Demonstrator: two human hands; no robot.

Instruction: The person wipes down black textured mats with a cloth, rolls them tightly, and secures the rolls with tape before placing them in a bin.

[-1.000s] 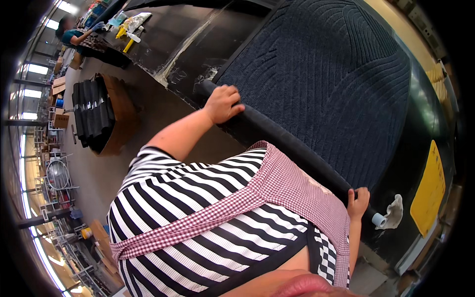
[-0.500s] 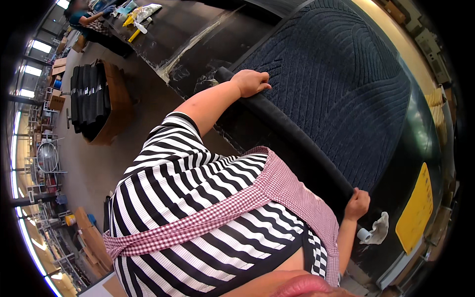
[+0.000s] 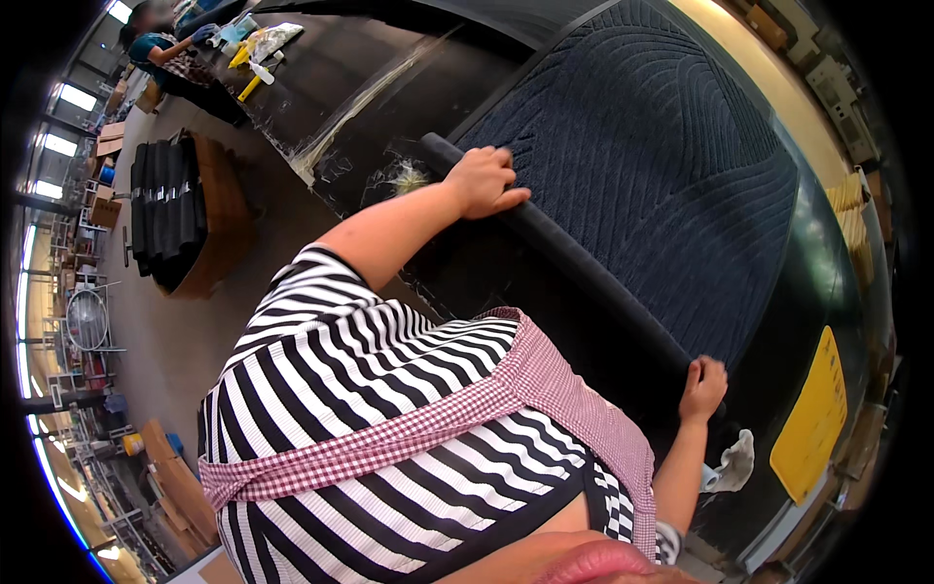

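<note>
A dark blue mat (image 3: 642, 185) with a ribbed, curving pile pattern lies on the black table. Its near edge is turned up into a narrow roll (image 3: 584, 261) showing a plain dark backing. Toward the roll's far-left end, my left hand (image 3: 484, 183) grips it from above, fingers curled over and thumb along the near side. At the other end, my right hand (image 3: 703, 389) is closed around the roll, its fingertips partly hidden. A crumpled whitish cloth (image 3: 736, 459) lies beside my right forearm.
A yellow board (image 3: 809, 419) lies at the right. Yellow-handled tools and plastic bags (image 3: 261, 51) sit on the table's far left. Behind them stands another person (image 3: 175, 58) with blue gloves. A brown box (image 3: 209, 214) of rolled dark mats stands on the floor at left.
The roll along the mat's near edge looks rounder and tighter. Both hands have shifted their hold on it slightly; the left fingers are more spread. The view has tilted a little.
</note>
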